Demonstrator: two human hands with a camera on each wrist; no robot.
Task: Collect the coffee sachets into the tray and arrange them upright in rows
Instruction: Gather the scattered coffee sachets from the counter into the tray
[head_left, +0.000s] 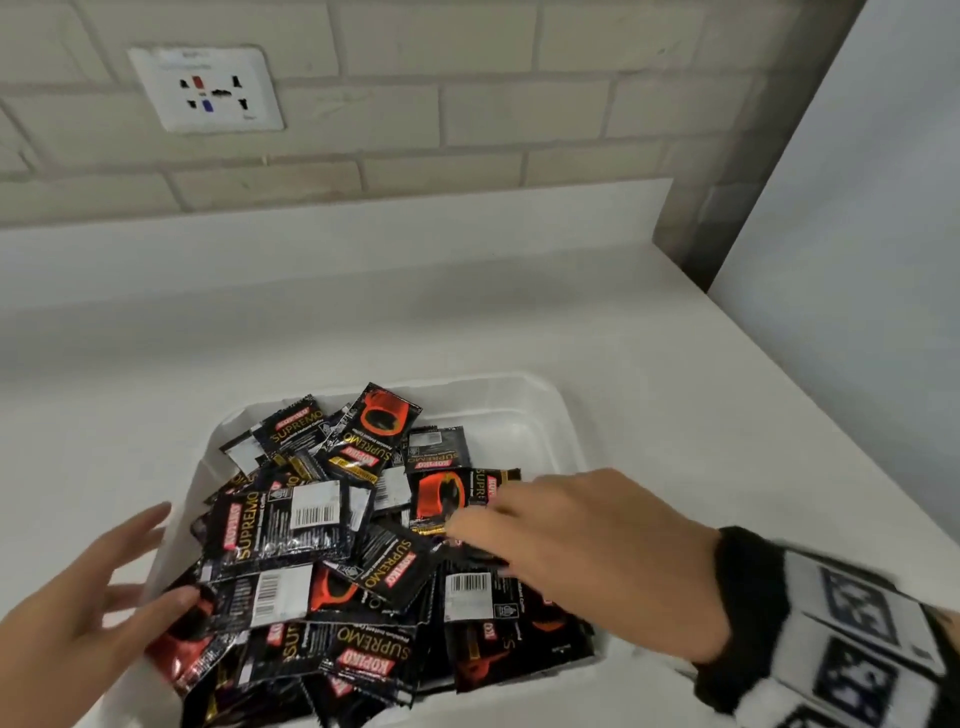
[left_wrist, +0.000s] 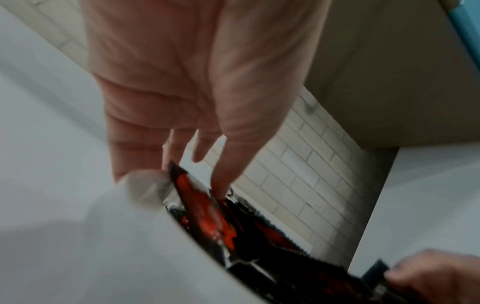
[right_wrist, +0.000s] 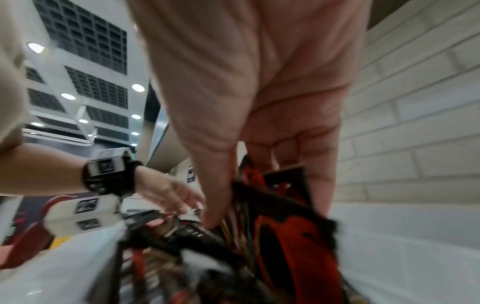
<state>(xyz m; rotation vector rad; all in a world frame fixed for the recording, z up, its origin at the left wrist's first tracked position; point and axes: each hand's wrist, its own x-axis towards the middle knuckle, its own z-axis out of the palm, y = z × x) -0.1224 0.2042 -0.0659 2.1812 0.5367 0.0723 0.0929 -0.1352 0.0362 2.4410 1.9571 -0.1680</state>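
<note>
Right hand (head_left: 587, 540) nearest, fingers curled into sachet pile (head_left: 332, 530), gripping a few, count unclear. Left hand (head_left: 98, 613) spread wide, thumb on pile at tray (head_left: 540, 415) left rim. Sachets heaped flat in tray on worktop (head_left: 675, 364), long axes random. Advice: gather small batch, square edges, stand on short edge against wall.

Light: even, soft indoor | Source: round ceiling lamps (right_wrist: 138, 87) in right wrist view | Blur: motion smear on both wrist views | Edges: wide-angle bending
</note>
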